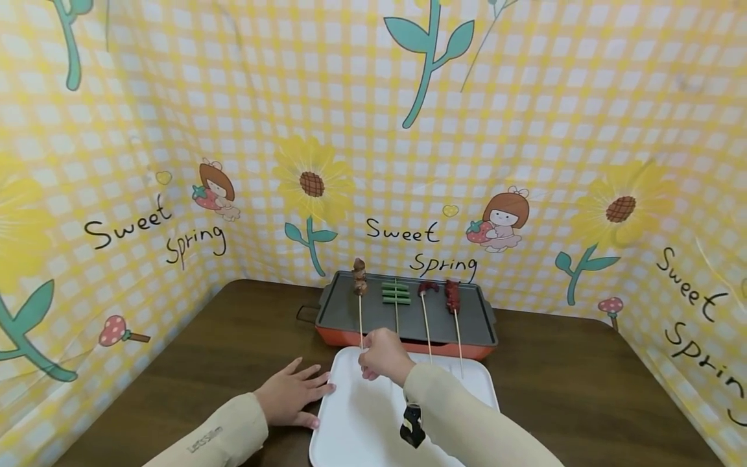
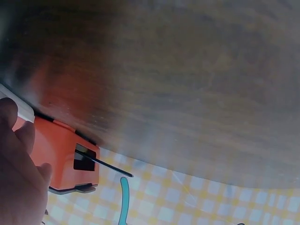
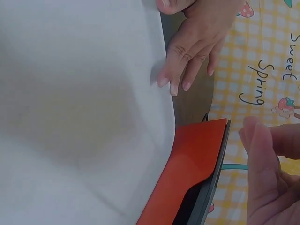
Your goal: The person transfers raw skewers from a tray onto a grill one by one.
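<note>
My right hand (image 1: 385, 355) pinches the lower stick of a skewer with brown meat chunks (image 1: 360, 285), whose meat end is over the left part of a grill (image 1: 344, 318). In the right wrist view thumb and fingertips meet, but the stick cannot be made out. Beside it on the grill lie a skewer of green vegetable pieces (image 1: 396, 293), one with a dark red curled piece (image 1: 428, 286) and one with red meat (image 1: 452, 298). My left hand (image 1: 292, 394), fingers spread, touches the left edge of a white tray (image 1: 332, 434).
The orange-sided grill stands behind the tray, with a wire handle (image 1: 305, 314) out to its left. Sticks reach over its front edge towards the tray. Under everything is a dark wooden table (image 1: 227, 350). A yellow checked cloth (image 1: 373, 162) hangs around the back and sides.
</note>
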A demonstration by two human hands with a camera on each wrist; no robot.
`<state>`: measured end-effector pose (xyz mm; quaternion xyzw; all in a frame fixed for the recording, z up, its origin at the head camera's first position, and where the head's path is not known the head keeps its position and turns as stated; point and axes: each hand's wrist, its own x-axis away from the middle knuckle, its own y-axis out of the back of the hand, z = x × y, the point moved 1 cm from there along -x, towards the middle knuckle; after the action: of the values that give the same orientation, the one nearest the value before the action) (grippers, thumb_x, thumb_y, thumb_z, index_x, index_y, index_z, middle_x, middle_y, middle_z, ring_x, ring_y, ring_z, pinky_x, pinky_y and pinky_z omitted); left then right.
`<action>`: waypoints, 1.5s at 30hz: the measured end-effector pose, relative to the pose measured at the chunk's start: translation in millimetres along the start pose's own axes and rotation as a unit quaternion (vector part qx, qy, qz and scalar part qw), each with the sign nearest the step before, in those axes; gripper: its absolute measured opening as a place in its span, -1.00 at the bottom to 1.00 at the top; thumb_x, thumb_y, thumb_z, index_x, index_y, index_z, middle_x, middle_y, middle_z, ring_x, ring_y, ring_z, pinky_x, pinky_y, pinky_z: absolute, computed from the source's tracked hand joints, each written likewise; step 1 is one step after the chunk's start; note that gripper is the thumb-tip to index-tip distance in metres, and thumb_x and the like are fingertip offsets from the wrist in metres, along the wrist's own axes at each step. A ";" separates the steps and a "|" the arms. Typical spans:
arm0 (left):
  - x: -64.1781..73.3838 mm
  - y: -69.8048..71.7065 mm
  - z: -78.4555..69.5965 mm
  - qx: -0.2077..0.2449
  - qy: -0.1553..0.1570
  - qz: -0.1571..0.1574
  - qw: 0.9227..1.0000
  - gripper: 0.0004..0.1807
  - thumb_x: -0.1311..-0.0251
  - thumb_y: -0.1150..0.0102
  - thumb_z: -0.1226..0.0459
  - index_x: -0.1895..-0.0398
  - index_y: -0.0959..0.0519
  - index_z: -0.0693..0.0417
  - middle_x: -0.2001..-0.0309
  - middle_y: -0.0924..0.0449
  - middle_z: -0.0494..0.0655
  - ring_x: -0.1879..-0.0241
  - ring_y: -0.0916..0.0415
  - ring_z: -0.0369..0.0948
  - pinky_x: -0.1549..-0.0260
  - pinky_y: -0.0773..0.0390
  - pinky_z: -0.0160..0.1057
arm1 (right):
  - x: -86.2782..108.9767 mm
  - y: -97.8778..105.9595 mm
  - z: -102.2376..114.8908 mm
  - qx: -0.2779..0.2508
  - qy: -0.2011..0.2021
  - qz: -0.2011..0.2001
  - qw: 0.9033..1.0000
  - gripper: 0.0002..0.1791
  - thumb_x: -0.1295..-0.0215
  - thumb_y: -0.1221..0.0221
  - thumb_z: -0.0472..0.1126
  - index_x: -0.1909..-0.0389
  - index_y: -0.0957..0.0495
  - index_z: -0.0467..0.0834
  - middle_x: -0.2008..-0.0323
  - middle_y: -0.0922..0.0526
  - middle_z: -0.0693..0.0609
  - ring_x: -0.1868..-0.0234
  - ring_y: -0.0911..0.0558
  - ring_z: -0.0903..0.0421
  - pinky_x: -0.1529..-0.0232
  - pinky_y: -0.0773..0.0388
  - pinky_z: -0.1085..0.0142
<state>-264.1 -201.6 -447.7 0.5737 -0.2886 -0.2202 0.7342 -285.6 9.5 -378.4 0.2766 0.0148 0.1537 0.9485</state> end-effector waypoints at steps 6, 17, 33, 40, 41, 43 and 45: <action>1.3 2.2 2.4 -0.009 -0.001 -0.008 1.000 -0.24 -0.17 0.04 -0.31 -0.39 -0.39 -0.19 -0.38 -0.35 -0.16 -0.38 -0.26 -0.06 -0.30 -0.19 0.15 | -4.8 0.3 -0.3 0.004 0.001 -0.009 1.000 -0.94 -0.15 -0.20 -0.52 0.37 -0.53 -0.38 0.66 -0.59 -0.08 0.69 -0.61 0.13 0.59 -0.62 0.30; 5.3 0.6 4.7 0.003 0.005 0.005 1.000 -0.24 -0.17 0.03 -0.31 -0.40 -0.38 -0.20 -0.39 -0.33 -0.16 -0.39 -0.25 -0.07 -0.31 -0.17 0.15 | -14.9 -3.8 -8.8 -0.009 -0.010 -0.010 1.000 -0.65 -0.10 -0.17 -0.58 0.73 -0.36 -0.20 0.78 -0.52 -0.02 0.78 -0.51 0.23 0.63 -0.60 0.33; 6.7 0.5 7.8 -0.021 0.001 -0.009 1.000 -0.24 -0.20 0.08 -0.31 -0.40 -0.38 -0.20 -0.39 -0.33 -0.16 -0.39 -0.25 -0.07 -0.30 -0.19 0.14 | -23.9 -4.8 -6.6 -0.009 -0.008 -0.001 1.000 -0.63 -0.11 -0.18 -0.57 0.76 -0.37 -0.20 0.79 -0.53 -0.01 0.78 -0.52 0.25 0.62 -0.60 0.34; 3.4 3.2 4.8 -0.026 0.000 -0.011 1.000 -0.25 -0.21 0.08 -0.31 -0.39 -0.38 -0.20 -0.39 -0.33 -0.17 -0.39 -0.25 -0.08 -0.31 -0.18 0.13 | -28.0 2.7 2.8 -0.019 0.000 0.012 1.000 -0.65 -0.09 -0.15 -0.58 0.75 -0.37 -0.21 0.80 -0.53 -0.01 0.80 -0.48 0.25 0.64 -0.60 0.33; 3.3 3.5 4.4 -0.025 0.000 -0.010 1.000 -0.25 -0.20 0.07 -0.31 -0.39 -0.38 -0.20 -0.39 -0.33 -0.17 -0.39 -0.25 -0.08 -0.31 -0.18 0.13 | -27.8 3.2 3.2 -0.019 -0.001 0.013 1.000 -0.65 -0.09 -0.15 -0.58 0.75 -0.37 -0.20 0.80 -0.53 -0.01 0.80 -0.48 0.25 0.63 -0.60 0.33; 2.6 3.0 3.9 -0.022 0.002 -0.008 1.000 -0.25 -0.20 0.06 -0.31 -0.40 -0.37 -0.21 -0.40 -0.32 -0.17 -0.39 -0.25 -0.08 -0.31 -0.18 0.13 | -27.4 3.5 3.2 -0.018 -0.003 0.014 1.000 -0.65 -0.09 -0.15 -0.58 0.74 -0.37 -0.20 0.80 -0.52 0.00 0.80 -0.48 0.25 0.63 -0.60 0.34; 2.1 2.5 3.5 -0.018 0.001 -0.007 1.000 -0.25 -0.20 0.06 -0.31 -0.40 -0.37 -0.20 -0.40 -0.32 -0.17 -0.39 -0.25 -0.08 -0.31 -0.18 0.13 | -26.7 3.1 2.2 -0.018 -0.008 0.012 1.000 -0.66 -0.09 -0.16 -0.58 0.74 -0.37 -0.21 0.80 -0.52 -0.01 0.80 -0.49 0.24 0.63 -0.60 0.33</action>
<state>-264.9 -204.9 -444.3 0.5623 -0.2796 -0.2298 0.7435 -311.7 2.8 -376.5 0.2613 0.0008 0.1634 0.9513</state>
